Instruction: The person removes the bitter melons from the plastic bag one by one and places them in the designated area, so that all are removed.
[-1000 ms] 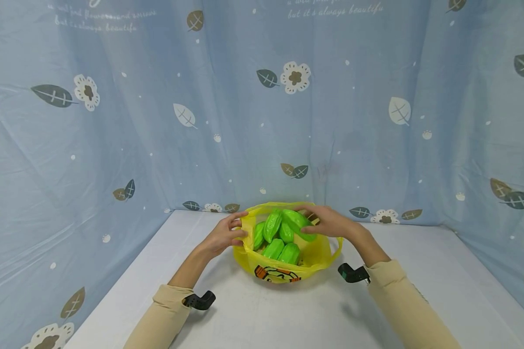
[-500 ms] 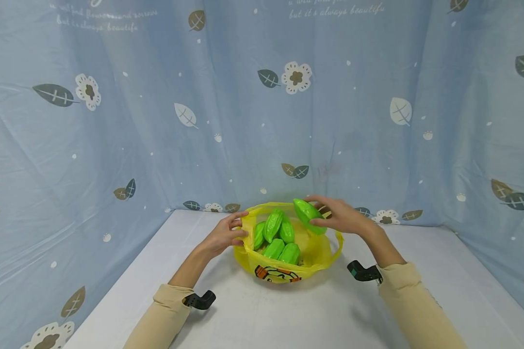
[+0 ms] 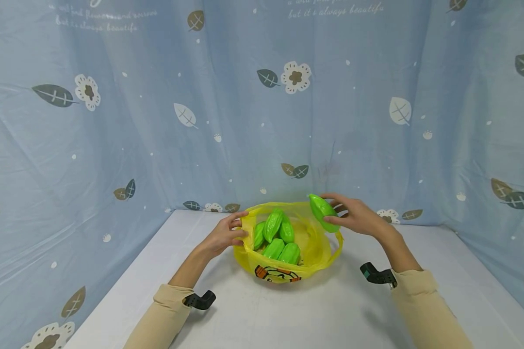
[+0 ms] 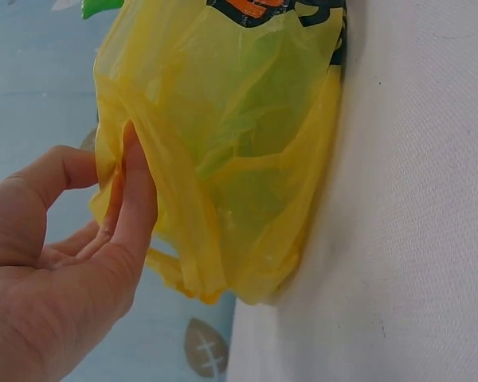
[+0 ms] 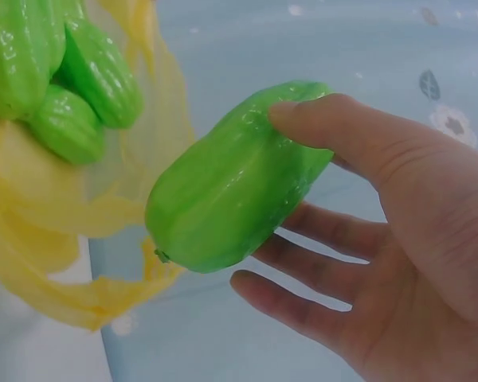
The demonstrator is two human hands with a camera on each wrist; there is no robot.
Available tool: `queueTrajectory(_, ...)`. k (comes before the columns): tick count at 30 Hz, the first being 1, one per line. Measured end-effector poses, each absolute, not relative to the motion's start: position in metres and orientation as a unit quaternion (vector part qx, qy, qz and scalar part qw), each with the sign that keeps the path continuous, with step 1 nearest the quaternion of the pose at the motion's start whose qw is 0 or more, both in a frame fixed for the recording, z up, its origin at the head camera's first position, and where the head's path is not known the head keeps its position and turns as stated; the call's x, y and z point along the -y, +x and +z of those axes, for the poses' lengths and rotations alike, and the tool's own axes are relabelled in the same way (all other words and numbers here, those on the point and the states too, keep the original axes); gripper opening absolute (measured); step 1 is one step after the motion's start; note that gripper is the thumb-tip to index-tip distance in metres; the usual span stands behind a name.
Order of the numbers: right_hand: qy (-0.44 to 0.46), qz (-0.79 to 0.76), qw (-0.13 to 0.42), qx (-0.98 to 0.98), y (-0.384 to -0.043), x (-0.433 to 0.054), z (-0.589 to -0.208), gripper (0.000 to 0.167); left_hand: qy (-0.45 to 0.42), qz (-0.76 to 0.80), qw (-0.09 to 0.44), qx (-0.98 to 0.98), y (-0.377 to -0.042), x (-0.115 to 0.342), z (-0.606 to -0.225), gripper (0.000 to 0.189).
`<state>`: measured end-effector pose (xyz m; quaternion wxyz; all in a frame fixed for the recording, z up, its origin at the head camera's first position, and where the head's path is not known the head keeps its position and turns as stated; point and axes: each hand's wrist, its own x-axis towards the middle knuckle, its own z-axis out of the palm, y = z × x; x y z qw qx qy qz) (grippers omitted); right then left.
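Note:
A glossy, ridged green star fruit [image 5: 231, 179] is held between the thumb and fingers of my right hand [image 3: 353, 213], up over the right rim of a yellow plastic bag [image 3: 319, 257]. The thumb lies across its upper end in the right wrist view, and a small stem shows at the other end. My left hand [image 3: 221, 236] pinches the bag's left edge, with the fingers [image 4: 135, 199] partly behind the film in the left wrist view. Several more green star fruits [image 3: 272, 225] lie in the left half of the wide-mouthed bag.
The bag stands on a white-covered table [image 3: 279, 320], near a blue printed curtain [image 3: 244, 121] that hangs behind and at both sides. A loose yellow handle [image 3: 338, 245] sticks out at the bag's right. Black camera mounts [image 3: 199, 300] project from both wrists.
My right hand has lifted the star fruit off the pile and moved it to the right and up. The left hand keeps its place on the bag's edge.

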<state>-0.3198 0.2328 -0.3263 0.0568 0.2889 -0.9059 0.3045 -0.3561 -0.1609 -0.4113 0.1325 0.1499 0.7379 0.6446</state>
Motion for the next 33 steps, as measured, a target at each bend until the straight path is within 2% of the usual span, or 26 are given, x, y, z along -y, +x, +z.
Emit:
queueTrajectory(20,0.232,0.304,0.104,0.918,-0.313,-0.273,-0.349,0.063,0.148,0.649,0.135,-0.734,-0.358,0.161,-0.413,0.069)
queueTrajectory(33,0.205,0.292,0.106,0.928,-0.321,-0.297,-0.374,0.064,0.146,0.648,0.13,-0.736,-0.356,0.162,-0.412,0.069)
